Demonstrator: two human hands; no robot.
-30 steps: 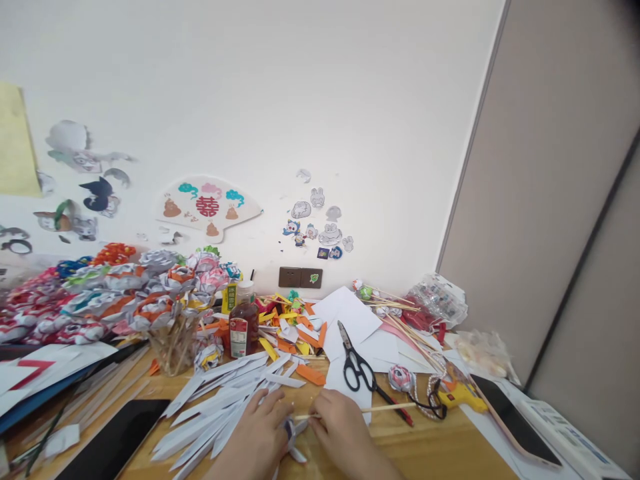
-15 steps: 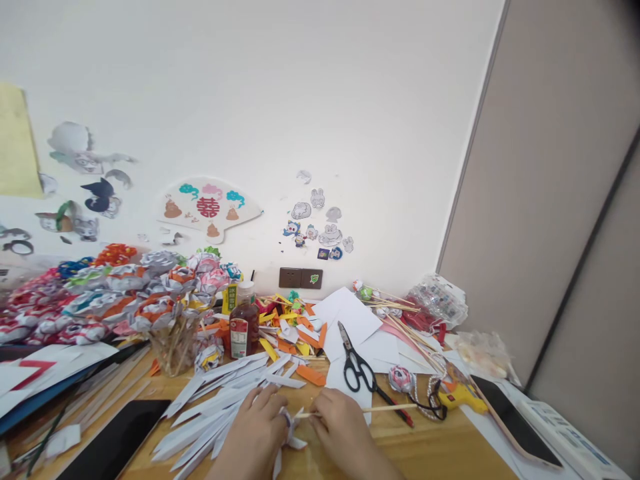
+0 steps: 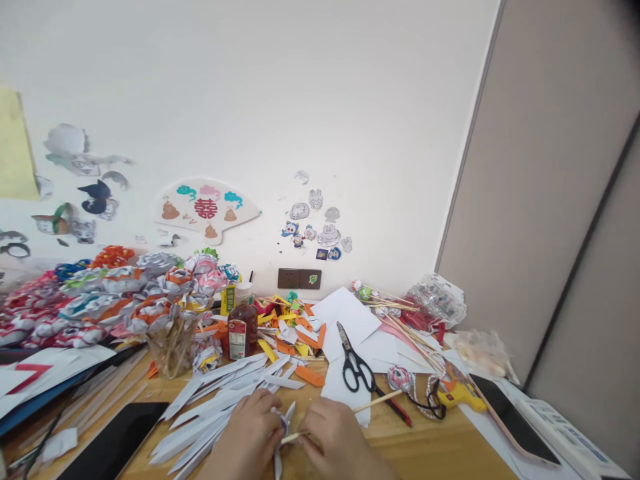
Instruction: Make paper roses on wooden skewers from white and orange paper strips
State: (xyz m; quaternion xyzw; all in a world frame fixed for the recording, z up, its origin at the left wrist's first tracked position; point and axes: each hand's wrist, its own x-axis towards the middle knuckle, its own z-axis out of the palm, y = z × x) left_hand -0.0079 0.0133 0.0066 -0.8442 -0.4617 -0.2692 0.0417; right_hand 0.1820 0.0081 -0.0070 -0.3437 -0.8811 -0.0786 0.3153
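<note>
Left hand [image 3: 250,430] and right hand [image 3: 333,433] work close together but apart, low over the tabletop [image 3: 435,443] near the middle of its near edge. Bent left fingers grip a small white paper [image 3: 289,415], mostly hidden by the hand, while right thumb and fingers pinch a thin stick [image 3: 377,402]. One end of it reaches the left fingertips by the paper; the other slants up towards the right edge, crossing the handle of the scissors [image 3: 356,370] in view, though contact cannot be told. Folded strips [image 3: 200,417] fan out just beside the left hand, with a black phone [image 3: 117,437] beyond them towards the near left corner. Along the back edge come paper flowers [image 3: 113,300], a bottle [image 3: 243,327], orange and yellow scraps [image 3: 310,375] and white sheets [image 3: 347,317]. Towards the right edge lie a rolled flower [image 3: 399,378], a yellow glue gun [image 3: 460,398] and another phone [image 3: 515,420].
</note>
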